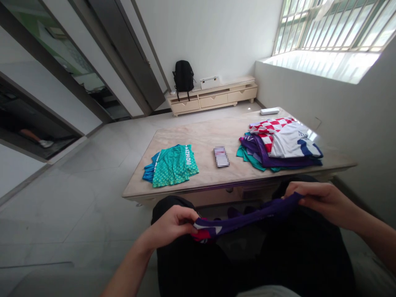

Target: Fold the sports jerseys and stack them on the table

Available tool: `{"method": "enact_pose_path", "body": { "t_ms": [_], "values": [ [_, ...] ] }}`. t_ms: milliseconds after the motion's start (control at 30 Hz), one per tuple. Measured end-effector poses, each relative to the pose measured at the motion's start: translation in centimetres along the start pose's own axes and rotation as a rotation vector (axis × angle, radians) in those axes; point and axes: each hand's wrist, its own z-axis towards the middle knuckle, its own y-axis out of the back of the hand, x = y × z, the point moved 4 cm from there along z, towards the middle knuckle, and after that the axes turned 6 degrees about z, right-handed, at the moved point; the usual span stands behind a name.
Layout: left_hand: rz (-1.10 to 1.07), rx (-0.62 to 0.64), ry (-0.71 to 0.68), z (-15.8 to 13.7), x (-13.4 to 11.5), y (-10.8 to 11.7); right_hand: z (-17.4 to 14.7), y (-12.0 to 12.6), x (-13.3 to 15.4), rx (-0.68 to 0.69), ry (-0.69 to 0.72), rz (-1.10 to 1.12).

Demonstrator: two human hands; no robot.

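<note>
Purple fabric of a jersey (247, 216) stretches between both hands above the person's lap: left hand (171, 225) pinches its lower end, right hand (321, 202) grips the higher end, before the marble table (198, 136).

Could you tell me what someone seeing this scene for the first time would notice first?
Most striking is the purple garment stretched over the lap between the left hand and the right hand, each gripping one end. Beyond them, on the low table, a folded teal garment lies at the left, and a heap of clothes topped by red-and-white checks sits at the right.
</note>
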Motion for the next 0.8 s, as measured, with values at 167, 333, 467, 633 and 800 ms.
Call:
{"method": "enact_pose_path", "body": {
  "t_ms": [167, 333, 467, 633, 800],
  "values": [
    [0.160, 0.030, -0.405, -0.2, -4.7, -1.1, -0.3, -2.0, 4.3, 0.285, 0.160, 0.220],
    [0.053, -0.046, -0.693, 1.5, -8.8, -4.0, 0.9, -5.8, 7.8, 0.522, 0.252, 0.487],
    [-0.278, -0.267, -0.810, 4.1, -9.0, -6.6, 2.7, -9.0, 7.7, 0.392, 0.169, 0.579],
    [-0.528, -0.490, -0.742, 6.8, -7.1, -8.1, 3.8, -9.9, 6.9, 0.111, 0.281, 0.496],
    [-0.497, -0.508, -0.580, 8.6, -5.5, -7.8, 3.9, -10.3, 5.7, 0.076, 0.251, 0.521]
  ]
}}
